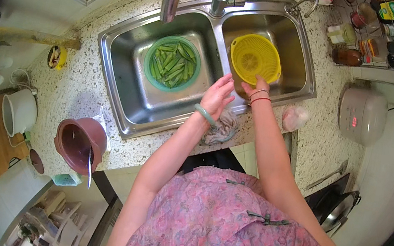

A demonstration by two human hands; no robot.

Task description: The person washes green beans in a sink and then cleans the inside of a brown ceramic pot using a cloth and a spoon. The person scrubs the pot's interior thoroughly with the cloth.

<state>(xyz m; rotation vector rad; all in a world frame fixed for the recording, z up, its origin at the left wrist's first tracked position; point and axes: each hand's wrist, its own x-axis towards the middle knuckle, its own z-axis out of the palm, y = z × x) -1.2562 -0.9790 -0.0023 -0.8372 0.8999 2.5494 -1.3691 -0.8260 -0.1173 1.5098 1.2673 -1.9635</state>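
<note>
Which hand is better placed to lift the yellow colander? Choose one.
Likely right: the right hand is at the near rim of the yellow colander; the left hand hangs open, farther from it.

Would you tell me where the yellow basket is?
In the head view, the yellow basket is in the right sink basin, the right hand at its near rim.

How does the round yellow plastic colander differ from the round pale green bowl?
The yellow plastic colander is in the right steel basin; the pale green round bowl, in the left steel basin. The colander's base shows; green vegetable pieces cover the bowl's. Both are round.
</note>
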